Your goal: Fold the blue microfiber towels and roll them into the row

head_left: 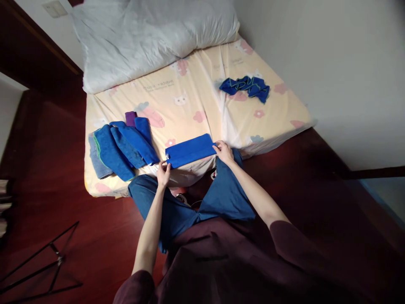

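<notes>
A blue cloth (190, 150) lies as a flat, long rectangle at the bed's near edge, in front of my knees. My left hand (163, 173) pinches its near left corner, beside a small white tag. At the right end, my right hand (223, 152) grips the other short side between thumb and fingers. To the left lies a group of folded blue cloths (126, 143), with a purple cloth (130, 118) behind them and a grey-blue one (98, 158) at their left side. A crumpled blue cloth (246, 87) with green edging rests farther back on the right.
The bed (186, 114) has a patterned cream sheet. A large white pillow or quilt (152, 38) covers its far side. Walls stand behind and to the right. A black metal stand (52, 264) is on the dark red floor at lower left.
</notes>
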